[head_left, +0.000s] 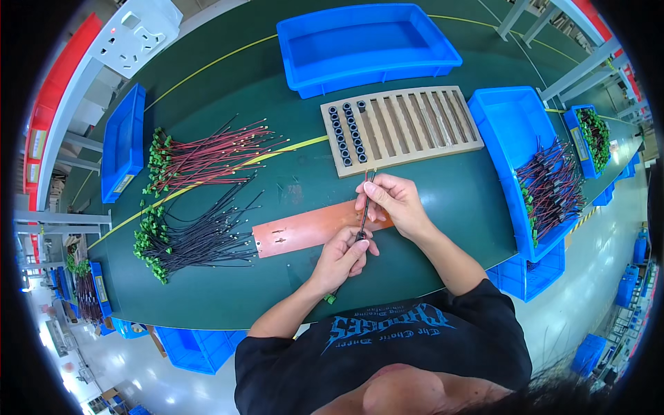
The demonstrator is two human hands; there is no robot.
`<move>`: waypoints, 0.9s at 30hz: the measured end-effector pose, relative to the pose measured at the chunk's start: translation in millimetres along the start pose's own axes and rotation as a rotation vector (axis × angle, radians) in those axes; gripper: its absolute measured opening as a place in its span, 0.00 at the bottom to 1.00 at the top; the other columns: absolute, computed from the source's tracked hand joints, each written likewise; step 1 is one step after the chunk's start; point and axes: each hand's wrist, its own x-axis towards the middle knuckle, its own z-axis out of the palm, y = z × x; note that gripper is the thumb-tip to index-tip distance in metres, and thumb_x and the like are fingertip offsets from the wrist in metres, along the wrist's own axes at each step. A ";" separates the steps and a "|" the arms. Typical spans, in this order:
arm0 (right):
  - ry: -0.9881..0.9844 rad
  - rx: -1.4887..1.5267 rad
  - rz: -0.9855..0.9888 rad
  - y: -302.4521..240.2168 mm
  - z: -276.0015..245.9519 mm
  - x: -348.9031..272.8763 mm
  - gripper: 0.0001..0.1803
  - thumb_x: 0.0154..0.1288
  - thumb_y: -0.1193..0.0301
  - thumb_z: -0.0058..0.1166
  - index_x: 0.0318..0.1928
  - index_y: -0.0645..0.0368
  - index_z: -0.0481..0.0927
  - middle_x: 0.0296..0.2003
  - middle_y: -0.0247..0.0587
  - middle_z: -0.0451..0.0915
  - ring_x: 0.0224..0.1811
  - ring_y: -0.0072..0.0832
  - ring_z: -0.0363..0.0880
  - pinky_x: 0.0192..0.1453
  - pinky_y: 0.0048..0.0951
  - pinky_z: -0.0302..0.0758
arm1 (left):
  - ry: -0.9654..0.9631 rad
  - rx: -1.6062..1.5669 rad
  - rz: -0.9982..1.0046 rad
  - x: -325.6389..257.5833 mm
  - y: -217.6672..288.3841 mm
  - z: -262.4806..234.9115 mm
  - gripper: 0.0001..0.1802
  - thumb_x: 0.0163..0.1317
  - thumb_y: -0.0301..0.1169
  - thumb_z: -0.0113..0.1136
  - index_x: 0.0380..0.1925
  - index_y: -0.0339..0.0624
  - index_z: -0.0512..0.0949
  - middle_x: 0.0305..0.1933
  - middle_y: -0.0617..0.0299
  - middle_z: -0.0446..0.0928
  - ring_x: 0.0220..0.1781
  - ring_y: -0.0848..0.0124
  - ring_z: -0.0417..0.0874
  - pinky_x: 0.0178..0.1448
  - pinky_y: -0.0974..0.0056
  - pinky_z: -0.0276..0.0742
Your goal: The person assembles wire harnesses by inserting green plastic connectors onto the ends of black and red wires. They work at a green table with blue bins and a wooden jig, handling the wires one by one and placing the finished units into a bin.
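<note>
My right hand (391,203) pinches a red and a black wire (366,200) held together, their tips pointing up toward the slotted rack. My left hand (342,257) grips the lower part of the same wire pair, where a small black ring sits on them; a green connector (330,299) hangs below the wrist. Both hands hover over an orange plate (297,234) on the green table. A beige slotted rack (401,127) just beyond holds two columns of black rings (347,135) at its left end.
A pile of red wires (207,155) and a pile of black wires (194,238), both with green connectors, lie to the left. An empty blue bin (366,45) stands behind the rack. A blue bin (508,131) at right holds finished wire pairs (550,187).
</note>
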 end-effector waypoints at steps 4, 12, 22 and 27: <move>0.036 0.026 0.000 0.0 3.1 3.3 0.12 0.79 0.66 0.53 0.46 0.63 0.83 0.36 0.41 0.86 0.25 0.15 0.76 0.26 0.17 0.69 | 0.010 -0.009 0.017 1.1 -1.4 0.2 0.11 0.80 0.29 0.48 0.57 0.39 0.68 0.42 0.53 0.78 0.22 0.81 0.65 0.24 0.74 0.62; 0.138 0.013 -0.084 12.9 10.3 3.1 0.13 0.79 0.66 0.53 0.48 0.64 0.84 0.41 0.37 0.83 0.31 0.17 0.76 0.30 0.18 0.70 | -0.001 -0.088 0.078 -0.5 -14.5 -0.9 0.11 0.81 0.32 0.48 0.58 0.44 0.68 0.39 0.56 0.76 0.20 0.82 0.61 0.24 0.74 0.56; -0.003 0.265 -0.076 17.7 4.2 1.2 0.16 0.78 0.68 0.55 0.57 0.66 0.80 0.37 0.32 0.78 0.35 0.17 0.72 0.37 0.23 0.70 | -0.020 -0.191 0.040 -1.0 -10.2 0.5 0.11 0.81 0.34 0.49 0.57 0.44 0.68 0.36 0.59 0.74 0.19 0.83 0.59 0.23 0.74 0.53; 0.009 -0.198 -0.098 7.0 9.8 3.2 0.13 0.77 0.67 0.56 0.47 0.66 0.84 0.34 0.34 0.81 0.32 0.15 0.70 0.35 0.21 0.69 | -0.024 -0.097 0.004 -0.4 -12.4 2.9 0.13 0.81 0.40 0.48 0.55 0.45 0.68 0.34 0.61 0.72 0.19 0.83 0.56 0.23 0.75 0.51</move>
